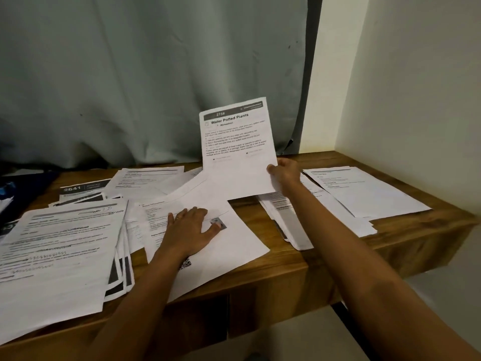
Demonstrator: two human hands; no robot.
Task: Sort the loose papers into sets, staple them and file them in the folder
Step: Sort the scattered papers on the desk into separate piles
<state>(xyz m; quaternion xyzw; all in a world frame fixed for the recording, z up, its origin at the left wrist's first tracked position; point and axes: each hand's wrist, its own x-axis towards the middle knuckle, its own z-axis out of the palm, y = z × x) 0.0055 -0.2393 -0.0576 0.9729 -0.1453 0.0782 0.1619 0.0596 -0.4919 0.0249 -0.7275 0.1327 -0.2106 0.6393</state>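
My right hand (285,171) grips the lower right edge of a printed sheet headed "Water Potted Plants" (238,144) and holds it upright above the desk. My left hand (191,231) lies flat, fingers spread, on a loose sheet (234,246) in the middle of the desk; a ring shows on one finger. A thick pile of printed papers (59,254) lies at the front left. Under my right forearm sits a smaller stack (294,217), and a further sheet (364,191) lies at the far right. More papers (145,178) spread at the back.
The wooden desk (273,272) ends at a white wall on the right and a grey-green curtain (156,74) behind. A dark blue item (15,188) lies at the far left edge, partly under papers. Some sheets overhang the desk's front edge.
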